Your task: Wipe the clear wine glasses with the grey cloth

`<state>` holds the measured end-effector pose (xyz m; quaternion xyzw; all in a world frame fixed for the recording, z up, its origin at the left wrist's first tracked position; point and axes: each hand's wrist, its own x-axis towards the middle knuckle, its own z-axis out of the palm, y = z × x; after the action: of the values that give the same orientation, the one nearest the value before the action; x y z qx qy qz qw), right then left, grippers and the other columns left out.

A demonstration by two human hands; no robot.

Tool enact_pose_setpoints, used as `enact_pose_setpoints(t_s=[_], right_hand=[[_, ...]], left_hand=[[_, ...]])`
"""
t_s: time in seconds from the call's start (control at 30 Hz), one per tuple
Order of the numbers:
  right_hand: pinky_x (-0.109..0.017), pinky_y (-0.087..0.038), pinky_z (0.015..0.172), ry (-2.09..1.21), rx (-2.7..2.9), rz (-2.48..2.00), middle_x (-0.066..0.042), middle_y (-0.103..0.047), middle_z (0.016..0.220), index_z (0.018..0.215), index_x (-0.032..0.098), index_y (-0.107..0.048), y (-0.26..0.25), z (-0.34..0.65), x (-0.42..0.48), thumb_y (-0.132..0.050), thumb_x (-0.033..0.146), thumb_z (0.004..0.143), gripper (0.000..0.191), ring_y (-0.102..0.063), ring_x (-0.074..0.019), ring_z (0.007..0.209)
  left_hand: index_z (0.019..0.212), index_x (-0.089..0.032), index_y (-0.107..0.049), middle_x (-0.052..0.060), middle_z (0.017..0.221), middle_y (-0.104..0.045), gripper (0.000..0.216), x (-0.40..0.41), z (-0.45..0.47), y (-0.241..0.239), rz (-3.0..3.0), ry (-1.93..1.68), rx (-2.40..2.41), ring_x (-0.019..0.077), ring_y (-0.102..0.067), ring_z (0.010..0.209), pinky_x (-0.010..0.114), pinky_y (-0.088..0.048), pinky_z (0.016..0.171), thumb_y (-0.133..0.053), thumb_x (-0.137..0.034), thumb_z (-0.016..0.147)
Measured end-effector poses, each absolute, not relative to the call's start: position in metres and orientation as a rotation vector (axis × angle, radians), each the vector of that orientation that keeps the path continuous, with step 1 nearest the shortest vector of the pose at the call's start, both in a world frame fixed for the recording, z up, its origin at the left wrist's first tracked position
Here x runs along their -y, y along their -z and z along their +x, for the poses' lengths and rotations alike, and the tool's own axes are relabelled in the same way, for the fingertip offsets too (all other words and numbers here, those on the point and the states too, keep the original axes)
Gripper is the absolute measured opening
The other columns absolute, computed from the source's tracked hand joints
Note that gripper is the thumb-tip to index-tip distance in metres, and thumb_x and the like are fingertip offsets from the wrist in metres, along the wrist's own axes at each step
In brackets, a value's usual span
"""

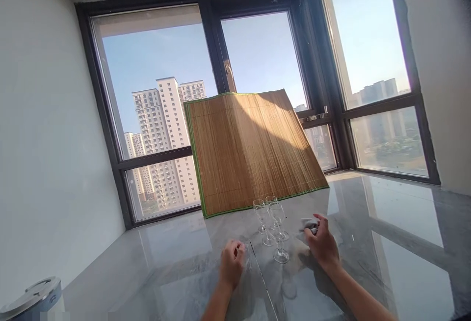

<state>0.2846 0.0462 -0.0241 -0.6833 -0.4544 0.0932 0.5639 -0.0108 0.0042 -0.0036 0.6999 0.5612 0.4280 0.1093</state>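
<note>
Wineglasses (273, 211), clear and stemmed, stood upright in a tight cluster on a glossy gray tiled surface (172, 277), between the person's two hands. There seemed to be four, though their transparent bowls overlapped too much for a sure count. The round foot (281, 256) of the nearest one sat closest to the person.

The right hand (324, 246) was raised just to the right of the cluster, apart from it, with thumb and fingers pinched on a crumpled gray cloth (308, 224). The left hand (232, 262) was on the other side, near the glasses but not touching them, its fingers curled inward; whether they closed on something transparent, I could not tell. A dark tile seam (262, 278) ran between the left hand and the cluster.

Behind the glasses, a brown bamboo mat (253, 149) with green edging (195, 161) stood tilted back toward the dark-framed windows (211, 41), its lower edge on the tiles. Sunlight fell across its upper right part, while the left part lay in shade. Through the left panes, pale high-rise buildings (171, 115) rose against a blue sky (253, 51). A lidded container (33, 301), cut off by the frame, stood at the lower left near the white wall (47, 115).
</note>
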Motion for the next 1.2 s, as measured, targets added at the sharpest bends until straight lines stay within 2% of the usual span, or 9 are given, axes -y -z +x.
enact_pose_setpoints(t_s=[0.17,0.27,0.37,0.47,0.57,0.7,0.9,1.03,1.2], right_hand=[[-0.033,-0.043,0.076,-0.178,1.229,-1.738,-0.013,-0.070,0.110,0.139,0.018,-0.038,0.022,0.281,-0.050,-0.043,0.024,0.086,0.053,-0.068,-0.0256,0.090],[-0.032,-0.042,0.077,-0.189,1.211,-1.767,-0.014,-0.070,0.115,0.138,0.017,-0.039,0.018,0.282,-0.051,-0.045,0.022,0.087,0.052,-0.068,-0.0255,0.094],[-0.032,-0.042,0.077,-0.215,1.236,-1.765,-0.013,-0.070,0.113,0.138,0.018,-0.040,0.017,0.283,-0.052,-0.046,0.022,0.087,0.052,-0.068,-0.0250,0.091],[-0.032,-0.041,0.074,-0.217,1.266,-1.758,-0.014,-0.071,0.112,0.138,0.017,-0.040,0.017,0.282,-0.051,-0.045,0.023,0.087,0.051,-0.069,-0.0257,0.089],[-0.032,-0.041,0.072,-0.209,1.258,-1.754,-0.016,-0.069,0.116,0.137,0.017,-0.041,0.016,0.282,-0.050,-0.044,0.024,0.088,0.050,-0.069,-0.0261,0.089],[-0.031,-0.041,0.075,-0.208,1.243,-1.759,-0.014,-0.070,0.115,0.137,0.017,-0.041,0.016,0.282,-0.050,-0.044,0.023,0.087,0.050,-0.069,-0.0252,0.092],[-0.032,-0.041,0.074,-0.243,1.234,-1.768,-0.015,-0.070,0.114,0.137,0.017,-0.042,0.017,0.283,-0.051,-0.045,0.025,0.087,0.051,-0.069,-0.0267,0.091],[-0.031,-0.041,0.075,-0.229,1.233,-1.742,-0.015,-0.071,0.114,0.133,0.017,-0.045,0.017,0.284,-0.051,-0.045,0.024,0.086,0.047,-0.068,-0.0264,0.093],[-0.030,-0.040,0.072,-0.230,1.223,-1.763,-0.012,-0.071,0.112,0.131,0.020,-0.046,0.019,0.285,-0.052,-0.046,0.024,0.086,0.045,-0.068,-0.0250,0.090]], left_hand=[[0.096,-0.022,-0.073,0.009,0.105,-0.066,0.030,0.021,0.026,-0.008,2.337,-1.091,-1.411,0.0236,-0.062,0.098,0.033,-0.048,0.090,-0.048,-0.039,0.090],[0.109,-0.027,-0.075,0.009,0.124,-0.063,0.033,0.031,0.046,-0.007,2.409,-0.892,-1.395,0.0286,-0.057,0.117,0.039,-0.043,0.106,-0.055,-0.038,0.086],[0.134,-0.031,-0.063,0.008,0.150,-0.048,0.052,0.032,0.059,-0.004,2.422,-0.736,-1.425,0.0334,-0.041,0.138,0.049,-0.029,0.119,-0.060,-0.041,0.083],[0.149,-0.034,-0.044,0.006,0.164,-0.027,0.067,0.026,0.066,-0.003,2.430,-0.596,-1.439,0.0348,-0.023,0.149,0.057,-0.013,0.123,-0.059,-0.047,0.085],[0.151,-0.034,-0.041,0.007,0.163,-0.028,0.065,0.020,0.068,-0.002,2.444,-0.511,-1.396,0.0338,-0.024,0.150,0.060,-0.007,0.123,-0.052,-0.052,0.090],[0.140,-0.035,-0.056,0.006,0.149,-0.051,0.050,0.017,0.065,-0.004,2.487,-0.482,-1.316,0.0305,-0.039,0.141,0.061,0.002,0.122,-0.051,-0.049,0.091],[0.117,-0.030,-0.070,0.006,0.125,-0.070,0.037,0.011,0.044,-0.011,2.487,-0.593,-1.472,0.0285,-0.053,0.125,0.057,-0.006,0.122,-0.049,-0.045,0.092],[0.106,-0.028,-0.073,0.006,0.115,-0.074,0.032,-0.004,0.013,-0.009,2.373,-0.637,-1.728,0.0285,-0.058,0.118,0.057,-0.012,0.120,-0.048,-0.042,0.091],[0.117,-0.026,-0.069,0.009,0.128,-0.069,0.035,-0.029,-0.029,0.000,2.117,-0.575,-2.181,0.0302,-0.052,0.130,0.061,-0.010,0.118,-0.046,-0.038,0.092]])
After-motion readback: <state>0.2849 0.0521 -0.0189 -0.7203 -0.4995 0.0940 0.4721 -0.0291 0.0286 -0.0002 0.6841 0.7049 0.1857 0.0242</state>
